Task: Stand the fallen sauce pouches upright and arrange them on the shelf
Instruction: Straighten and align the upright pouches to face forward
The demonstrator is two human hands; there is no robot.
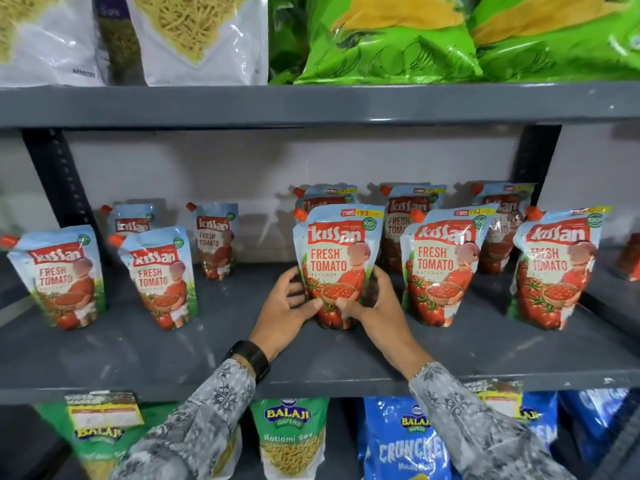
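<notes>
Several Kissan tomato ketchup pouches stand upright on the grey middle shelf. The centre pouch stands at the front, and both hands grip its lower part. My left hand holds its left edge and my right hand its right edge. To its right stand two front pouches, with three more behind them. At the left stand two front pouches and two behind.
A dark upright post stands at the back left and another at the back right. Snack bags fill the shelf above and the shelf below. A further red pouch shows at the far right edge.
</notes>
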